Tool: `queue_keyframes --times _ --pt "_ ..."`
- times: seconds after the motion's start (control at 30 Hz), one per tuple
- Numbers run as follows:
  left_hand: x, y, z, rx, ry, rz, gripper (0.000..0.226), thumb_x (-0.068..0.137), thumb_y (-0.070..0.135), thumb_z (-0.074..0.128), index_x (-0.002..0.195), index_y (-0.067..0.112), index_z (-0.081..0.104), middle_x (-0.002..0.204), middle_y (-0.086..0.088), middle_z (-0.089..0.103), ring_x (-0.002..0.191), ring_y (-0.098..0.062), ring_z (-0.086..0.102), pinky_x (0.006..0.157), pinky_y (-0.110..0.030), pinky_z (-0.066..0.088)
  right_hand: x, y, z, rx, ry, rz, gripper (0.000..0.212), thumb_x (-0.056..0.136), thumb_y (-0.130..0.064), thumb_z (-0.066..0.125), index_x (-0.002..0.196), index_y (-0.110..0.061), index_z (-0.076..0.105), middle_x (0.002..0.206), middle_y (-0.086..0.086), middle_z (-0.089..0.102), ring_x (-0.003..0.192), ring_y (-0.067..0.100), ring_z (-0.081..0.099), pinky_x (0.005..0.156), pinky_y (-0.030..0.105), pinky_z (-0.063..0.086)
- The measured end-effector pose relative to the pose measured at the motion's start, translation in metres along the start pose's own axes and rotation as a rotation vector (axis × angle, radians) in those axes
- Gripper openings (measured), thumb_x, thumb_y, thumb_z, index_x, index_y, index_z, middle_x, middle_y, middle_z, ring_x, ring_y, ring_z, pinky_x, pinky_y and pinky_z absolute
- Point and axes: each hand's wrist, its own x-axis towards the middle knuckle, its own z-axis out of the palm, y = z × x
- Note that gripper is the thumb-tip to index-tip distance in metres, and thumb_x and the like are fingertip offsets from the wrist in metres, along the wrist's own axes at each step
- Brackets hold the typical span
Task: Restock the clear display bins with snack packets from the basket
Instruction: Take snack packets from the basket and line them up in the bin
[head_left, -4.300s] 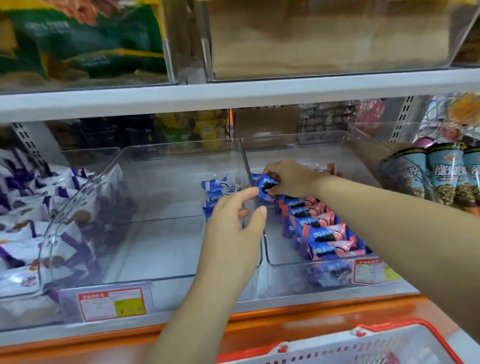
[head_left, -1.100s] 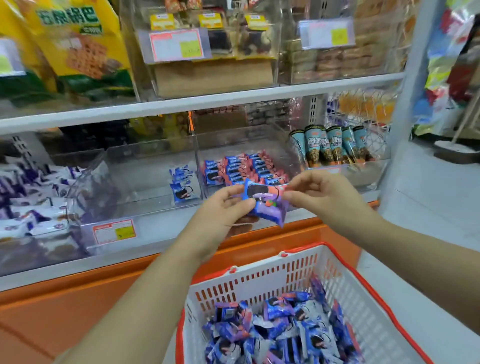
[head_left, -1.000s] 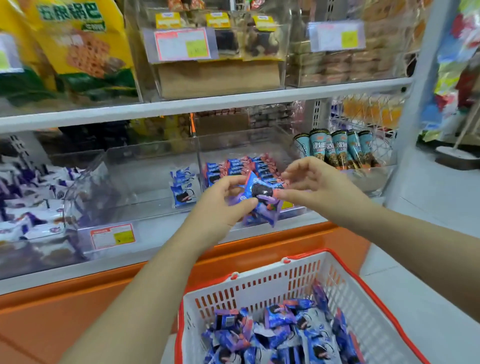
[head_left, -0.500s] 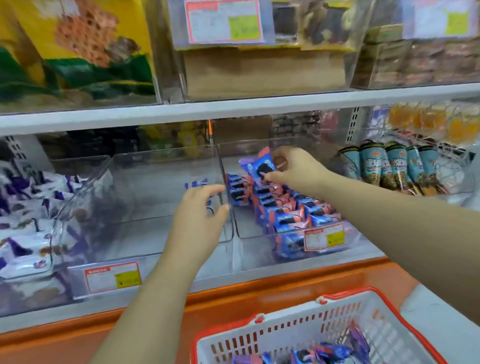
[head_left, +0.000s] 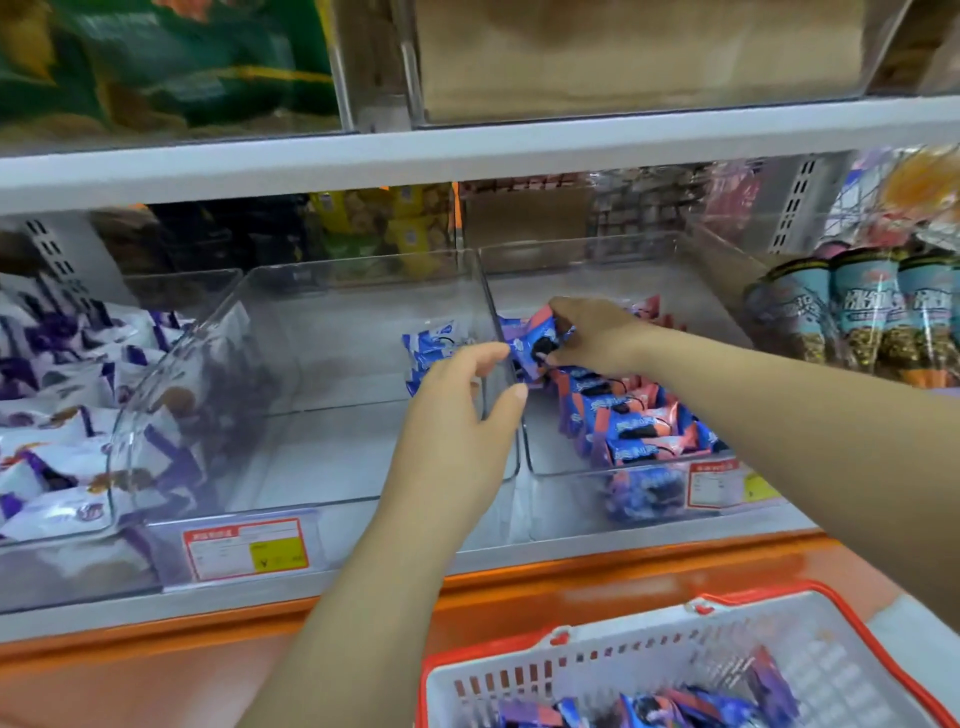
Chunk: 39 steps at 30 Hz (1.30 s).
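My right hand (head_left: 597, 338) pinches a blue and pink snack packet (head_left: 530, 345) at the back left of the right clear bin (head_left: 571, 467), above a row of several like packets (head_left: 634, 421). My left hand (head_left: 457, 415) hovers with relaxed fingers at the wall between that bin and the middle clear bin (head_left: 311, 467); it holds nothing. The middle bin holds a few blue and white packets (head_left: 431, 345) at its back right. The white basket with a red rim (head_left: 675, 660) stands at the bottom right with several blue packets (head_left: 649, 709) inside.
A left bin holds white and purple packets (head_left: 52, 415). Cone-shaped snacks (head_left: 857, 312) stand at the right. An upper white shelf (head_left: 467, 150) with bins overhangs the work area. Price labels (head_left: 244, 548) hang on the bin fronts, above an orange ledge (head_left: 571, 571).
My right hand has lowered the packet toward the back end of the row in the right bin. My left hand has shifted right to the bin divider. The view has moved closer.
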Motion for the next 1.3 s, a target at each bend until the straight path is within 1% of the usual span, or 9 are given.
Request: queue_keyframes --times 0.23,0.4,0.57,0.73,0.83,1.0,1.07,1.17,1.3 --pt "-0.002 0.002 0.001 0.03 -0.001 0.003 0.038 0.098 0.029 0.056 0.135 0.036 0.05 0.131 0.018 0.052 0.12 -0.002 0.05 0.101 -0.024 0.04 0.003 -0.011 -0.012 -0.264 -0.187 -0.1 0.047 0.096 -0.025 0.06 0.14 -0.015 0.046 0.14 0.009 0.05 0.121 0.028 0.049 0.086 0.028 0.037" --pt "-0.002 0.001 0.003 0.01 0.003 0.0 0.038 0.098 0.028 0.056 0.135 0.035 0.051 0.133 0.018 0.053 0.119 -0.003 0.052 0.104 -0.03 0.043 0.008 -0.022 0.0 -0.384 -0.213 -0.099 0.044 0.098 -0.031 0.056 0.138 -0.014 0.049 0.134 0.012 0.054 0.116 0.032 0.054 0.089 0.036 0.046" --pt "-0.002 0.001 0.003 0.002 0.009 0.0 0.039 0.098 0.027 0.056 0.135 0.035 0.05 0.132 0.017 0.052 0.119 -0.004 0.052 0.103 -0.03 0.043 0.014 -0.025 0.012 -0.416 -0.143 -0.093 0.031 0.093 -0.023 0.063 0.121 -0.015 0.052 0.117 0.011 0.057 0.097 0.031 0.057 0.073 0.034 0.042" --pt "-0.001 -0.001 0.003 -0.011 0.006 0.007 0.038 0.097 0.026 0.056 0.135 0.033 0.051 0.132 0.016 0.053 0.118 -0.004 0.052 0.104 -0.031 0.043 0.015 -0.021 0.022 -0.495 -0.062 -0.103 0.024 0.092 -0.021 0.062 0.116 -0.019 0.059 0.123 0.008 0.058 0.107 0.03 0.054 0.077 0.034 0.034" --pt "-0.001 -0.001 0.003 0.0 0.011 0.019 0.038 0.097 0.025 0.057 0.135 0.031 0.052 0.132 0.015 0.053 0.118 -0.005 0.052 0.104 -0.03 0.043 0.005 -0.022 0.015 -0.47 -0.052 -0.116 0.031 0.095 -0.026 0.057 0.126 -0.024 0.056 0.128 0.006 0.057 0.115 0.029 0.051 0.082 0.034 0.033" --pt "-0.003 -0.002 0.004 0.065 0.007 0.044 0.041 0.098 0.027 0.056 0.137 0.03 0.048 0.137 0.011 0.05 0.122 -0.009 0.05 0.105 -0.033 0.043 -0.051 -0.023 -0.007 -0.304 0.163 -0.213 0.032 0.094 -0.033 0.055 0.126 -0.03 0.06 0.125 0.0 0.062 0.115 0.026 0.052 0.098 0.04 0.039" --pt "-0.011 -0.001 0.005 0.117 0.052 0.111 0.04 0.096 0.023 0.059 0.135 0.028 0.051 0.135 0.007 0.051 0.122 -0.013 0.051 0.104 -0.037 0.044 -0.093 -0.021 -0.013 -0.234 0.248 -0.29 0.025 0.091 -0.032 0.059 0.115 -0.028 0.066 0.114 -0.004 0.068 0.107 0.024 0.059 0.094 0.042 0.044" --pt "-0.027 0.008 0.008 0.247 0.121 0.391 0.031 0.091 0.018 0.055 0.121 0.021 0.061 0.12 0.0 0.058 0.112 -0.019 0.056 0.095 -0.042 0.048 -0.172 -0.021 -0.01 -0.033 0.336 -0.374 0.017 0.085 -0.025 0.064 0.099 -0.021 0.071 0.095 -0.005 0.072 0.088 0.021 0.063 0.079 0.036 0.048" --pt "-0.064 0.017 0.03 0.321 -0.106 0.628 0.025 0.09 0.018 0.051 0.111 0.02 0.065 0.108 0.001 0.063 0.096 -0.02 0.062 0.083 -0.041 0.051 -0.262 -0.005 0.032 0.096 0.182 -0.299 0.014 0.086 -0.026 0.062 0.097 -0.023 0.07 0.091 -0.01 0.071 0.082 0.008 0.063 0.075 0.028 0.05"
